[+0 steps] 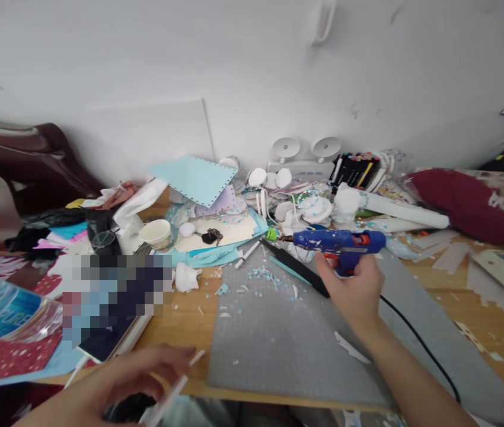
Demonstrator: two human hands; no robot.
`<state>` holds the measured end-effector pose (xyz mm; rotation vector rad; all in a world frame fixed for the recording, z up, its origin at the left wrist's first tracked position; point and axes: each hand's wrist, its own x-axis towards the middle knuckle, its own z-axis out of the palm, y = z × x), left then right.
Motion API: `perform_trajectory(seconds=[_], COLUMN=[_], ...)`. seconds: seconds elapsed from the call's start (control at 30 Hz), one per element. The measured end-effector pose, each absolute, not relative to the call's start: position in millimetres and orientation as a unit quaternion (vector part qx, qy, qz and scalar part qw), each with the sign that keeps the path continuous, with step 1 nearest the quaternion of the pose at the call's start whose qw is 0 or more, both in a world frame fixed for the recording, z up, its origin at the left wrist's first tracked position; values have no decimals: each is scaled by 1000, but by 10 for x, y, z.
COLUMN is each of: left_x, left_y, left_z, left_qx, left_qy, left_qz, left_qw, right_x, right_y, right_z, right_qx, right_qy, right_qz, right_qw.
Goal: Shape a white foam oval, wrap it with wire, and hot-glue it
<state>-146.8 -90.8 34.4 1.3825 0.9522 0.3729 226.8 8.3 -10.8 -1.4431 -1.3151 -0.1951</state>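
My right hand is wrapped around the handle of a blue hot glue gun. The gun's nozzle points left above the grey cutting mat, and its black cord runs down past my forearm. Low at the front edge of the table, my left hand pinches a thin white strip. A second bit of white shows beyond its fingertips; whether both belong to one piece I cannot tell. Beneath the gun lies a black-handled tool, its exact kind unclear, with a white pen to its left.
Blue and white scraps litter the mat. Behind stand a paper cup, light-blue card, a white two-headed lamp and several markers. A water bottle is at left, a dark red cap at right.
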Motion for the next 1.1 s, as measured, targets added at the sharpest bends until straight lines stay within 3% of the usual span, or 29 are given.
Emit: perform_trajectory(seconds=[0.1,0.27,0.37,0.63,0.87,1.1], left_x=[-1505,-1198,-836,-137,-169,-123], left_y=[-868,-564,-300,323,250,223], left_z=[411,341,209,-76,-204,-231], left_qx=[577,442,371,300,275,287], left_qy=[417,342,246,90,87,91], left_qz=[168,373,431,367,339,349], left_qw=[682,741,785,876,895,887], right_x=[2260,2261,2238,2207,2242,2262], right_y=[82,71,43,3,12,4], right_z=[-115,-133,-133,-110,-154,-151], right_qx=[-595,-590,-589,-572,-563,-552], right_qy=[-563,-564,-568,-615,-656,-655], right_qz=[-107,-110,-108,-150,-218,-268], right_qw=[564,567,564,521,453,441])
